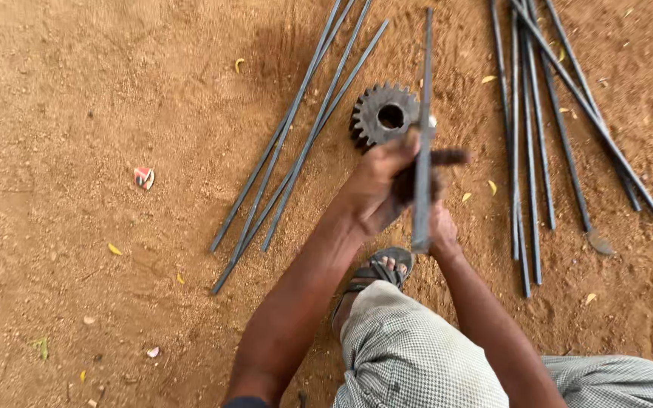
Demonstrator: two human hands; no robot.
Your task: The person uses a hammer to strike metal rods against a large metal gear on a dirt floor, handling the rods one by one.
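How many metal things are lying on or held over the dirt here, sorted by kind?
Loose rods, left bundle: 4
Loose rods, right bundle: about 6; they overlap
Flat bar held in both hands: 1
Gear: 1
Total: about 12

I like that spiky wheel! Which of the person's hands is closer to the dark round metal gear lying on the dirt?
Left. The left hand grips the long grey metal rod right beside the dark round metal gear. The right hand holds the rod's lower end, farther away.
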